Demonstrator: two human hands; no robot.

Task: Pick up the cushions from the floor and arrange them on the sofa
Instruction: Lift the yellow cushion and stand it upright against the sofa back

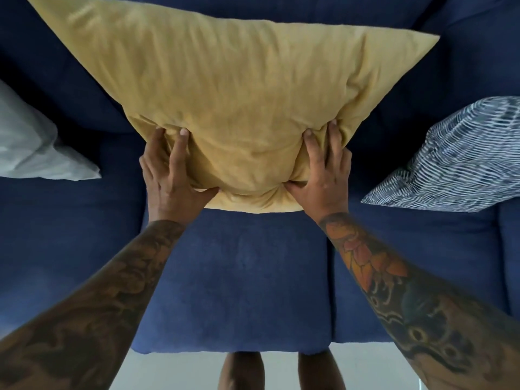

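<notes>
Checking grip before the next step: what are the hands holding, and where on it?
Both hands, left hand and right hand, grip the yellow cushion at its near lower edge.

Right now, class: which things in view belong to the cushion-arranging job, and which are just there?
Part of the job:
yellow cushion, gripped at its lower corners by the left hand and right hand
white cushion, on the sofa
striped cushion, on the sofa
sofa

Just there:
floor
the person's legs
</notes>
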